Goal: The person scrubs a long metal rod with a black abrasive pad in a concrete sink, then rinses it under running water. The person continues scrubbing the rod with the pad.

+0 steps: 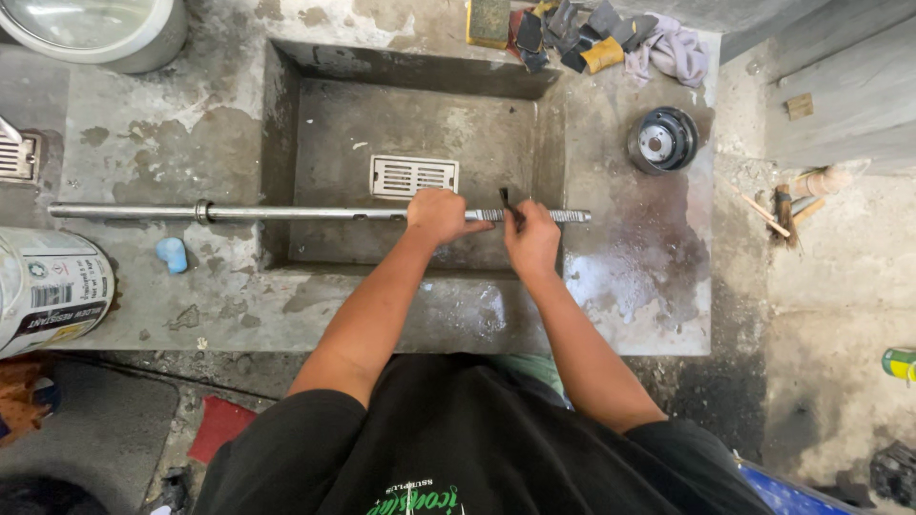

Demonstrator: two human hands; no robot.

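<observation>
At the centre of the frame, a long steel shaft (315, 214) is lying across a sunken concrete wash basin (315, 133). The left hand (437, 216) is wrapping its fingers tightly around the shaft, and the right hand (530, 238) is pinching a small dark brush (505, 199) against the threaded end. Only the basin's rims are supporting the shaft, so a loosened hold could be letting it roll or tip into the basin, and wet fingers may be slipping on the threads.

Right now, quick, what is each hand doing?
Left hand: closed around the metal rod.
Right hand: closed on a small dark tool at the rod.
</observation>
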